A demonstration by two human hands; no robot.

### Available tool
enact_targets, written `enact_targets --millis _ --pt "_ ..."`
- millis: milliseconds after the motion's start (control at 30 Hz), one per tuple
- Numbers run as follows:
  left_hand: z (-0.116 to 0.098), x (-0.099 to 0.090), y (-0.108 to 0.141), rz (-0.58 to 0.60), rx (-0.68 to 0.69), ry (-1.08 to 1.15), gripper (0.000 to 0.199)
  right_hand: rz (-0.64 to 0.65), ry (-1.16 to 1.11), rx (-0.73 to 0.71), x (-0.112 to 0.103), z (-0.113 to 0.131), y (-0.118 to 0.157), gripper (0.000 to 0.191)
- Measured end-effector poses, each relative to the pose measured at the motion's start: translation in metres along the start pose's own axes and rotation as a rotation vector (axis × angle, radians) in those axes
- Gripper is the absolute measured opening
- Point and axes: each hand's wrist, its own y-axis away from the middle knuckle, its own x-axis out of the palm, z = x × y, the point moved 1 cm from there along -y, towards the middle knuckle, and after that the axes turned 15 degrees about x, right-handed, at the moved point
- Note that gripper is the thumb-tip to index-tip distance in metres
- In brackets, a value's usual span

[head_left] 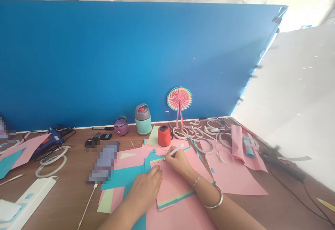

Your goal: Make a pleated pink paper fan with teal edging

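Note:
My right hand (177, 161) is closed around a white pen (178, 149), its tip down near the top edge of a pink paper sheet (180, 184). A row of small dark marks runs along that edge. Blue and pale yellow strips border the sheet at its far and near sides. Flat on the sheet's left edge rests my left hand (148, 185), fingers stretched out and holding no object. Under the sheet lie blue paper (125, 176) and more pink paper. A red spool of thread (164, 135) stands just beyond my right hand.
Behind stand a pleated paper fan (179, 98), a turquoise flask (143, 120) and a purple pot (120, 127). White tape rings (204, 146) and pink scraps (235, 174) spread rightward. A phone (104, 162), power strip (31, 202) and blue glue gun (53, 137) lie left.

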Motion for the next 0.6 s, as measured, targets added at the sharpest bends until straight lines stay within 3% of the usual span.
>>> enact_targets --millis 300,600 --pt "0.0007 0.0014 0.0006 -0.003 -0.013 0.014 0.038 -0.072 -0.035 0.031 -0.0056 0.0018 -0.0007 0.007" --pt "0.0005 -0.0007 0.0005 0.01 -0.01 0.005 0.039 -0.06 0.007 0.046 -0.0042 0.0019 -0.0005 0.007"
